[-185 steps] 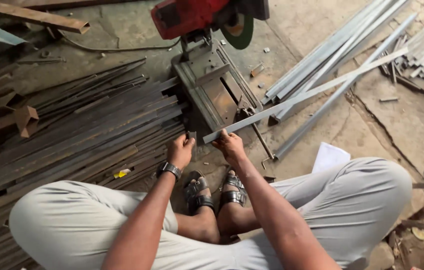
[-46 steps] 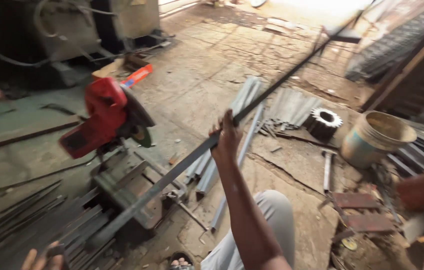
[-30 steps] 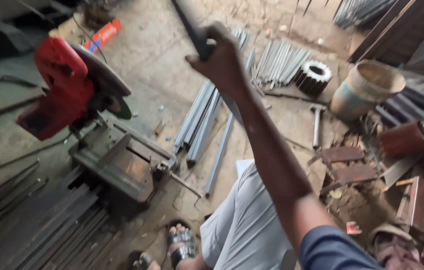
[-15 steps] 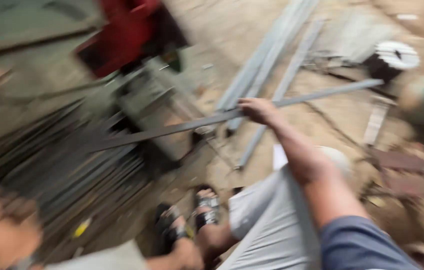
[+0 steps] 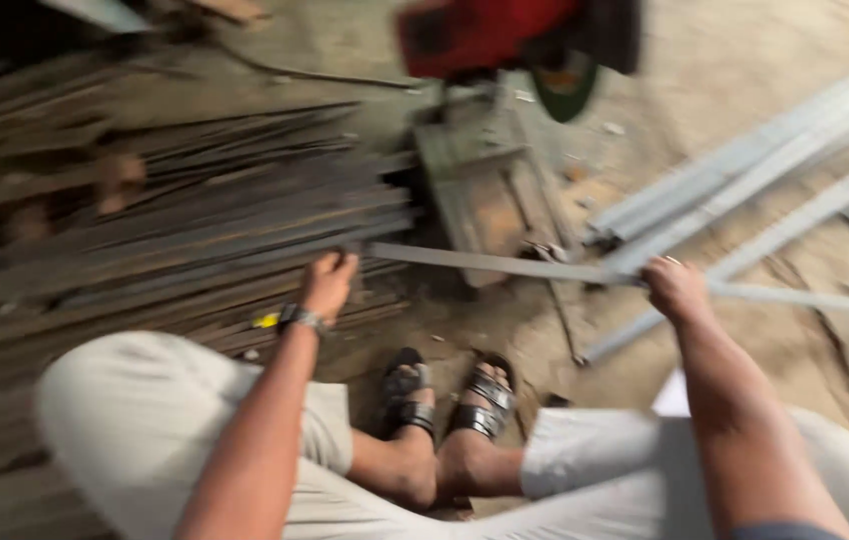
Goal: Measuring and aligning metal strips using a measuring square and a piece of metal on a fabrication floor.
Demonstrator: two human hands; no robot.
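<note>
A long flat grey metal strip (image 5: 505, 264) lies nearly level across the view in front of my knees. My right hand (image 5: 677, 288) is closed around it toward its right part. My left hand (image 5: 329, 282), with a watch on the wrist, grips its left end beside the pile of dark rusty bars (image 5: 175, 240). Behind the strip stands a red chop saw (image 5: 505, 40) with its grey metal base (image 5: 480, 195). The picture is blurred by motion.
Several pale grey metal lengths (image 5: 745, 190) lie on the concrete floor at the right. I squat with my sandalled feet (image 5: 450, 400) together just under the strip. The rusty bars fill the left side.
The strip has swung down from pointing upward in my right hand to lying level, and my left hand has taken hold of its left end. The view has turned back down to the saw.
</note>
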